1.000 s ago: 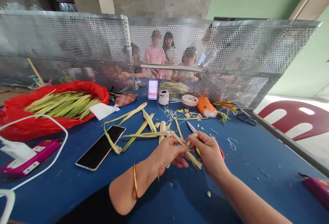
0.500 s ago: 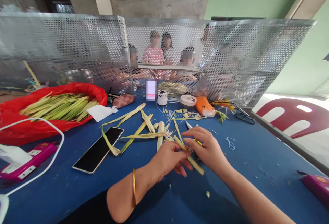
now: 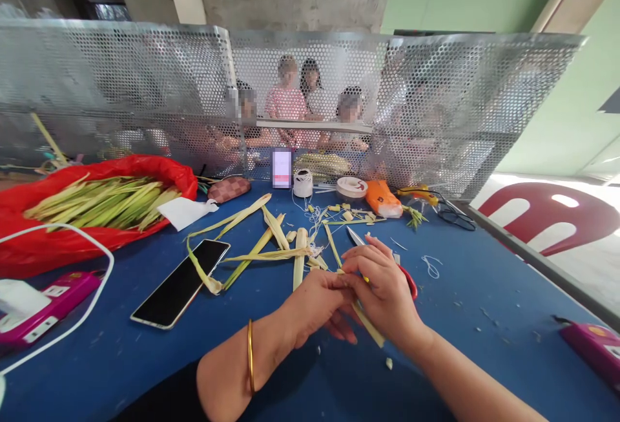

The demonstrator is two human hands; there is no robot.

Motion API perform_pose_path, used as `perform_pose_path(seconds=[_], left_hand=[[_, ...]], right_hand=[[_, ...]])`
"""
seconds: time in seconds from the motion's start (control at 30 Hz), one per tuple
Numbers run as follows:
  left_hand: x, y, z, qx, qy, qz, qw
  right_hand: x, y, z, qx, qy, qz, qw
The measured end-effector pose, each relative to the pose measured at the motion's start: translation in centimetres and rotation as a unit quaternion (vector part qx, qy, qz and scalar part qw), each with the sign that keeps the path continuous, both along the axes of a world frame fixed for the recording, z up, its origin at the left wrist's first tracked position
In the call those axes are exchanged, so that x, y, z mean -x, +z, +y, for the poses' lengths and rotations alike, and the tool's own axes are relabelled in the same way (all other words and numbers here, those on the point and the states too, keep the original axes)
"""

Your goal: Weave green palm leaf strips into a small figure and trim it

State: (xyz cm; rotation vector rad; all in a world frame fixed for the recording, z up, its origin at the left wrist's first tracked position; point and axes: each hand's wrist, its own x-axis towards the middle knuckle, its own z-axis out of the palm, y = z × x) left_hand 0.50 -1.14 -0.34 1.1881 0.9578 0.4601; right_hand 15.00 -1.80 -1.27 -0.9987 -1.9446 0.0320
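Observation:
My left hand, with a gold bangle on its wrist, pinches a pale green husk strip. The strip's lower end slants out to the right beneath the hands. My right hand meets the left one, its fingers closed over the upper part of the same strip, which they hide. Partly under the right hand lies a pair of scissors; a red handle and a blade show. Left of the hands, more husk strips are spread on the blue table, with white thread and cut bits beyond.
A black phone lies at left, below a red bag full of husks. Farther back stand a thread spool, a tape roll and an orange packet. A perforated metal screen closes the far side; people sit behind it.
My right hand has come in to the left hand, and its fingers have closed onto the husk strip. The scissors' red handle now shows. The whole view has shifted slightly.

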Motion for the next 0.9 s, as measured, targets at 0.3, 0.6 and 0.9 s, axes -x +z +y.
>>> perform_pose_path(seconds=[0.3,0.6,0.9], left_hand=[[-0.8,-1.0,-0.1,0.012,0.021,-0.003,1.000],[0.1,0.2,0.7,0.016,0.081,-0.048,0.995],[-0.2,0.0,0.3,-0.006,0.053,-0.018,0.998]], right_hand=[[-0.1,0.6,-0.2,-0.002,0.004,-0.081,0.997],[-1.8,0.4,1.7,0.363,0.011,0.254,0.896],[-0.5,-0.3,1.0,0.364,-0.001,0.301,0.881]])
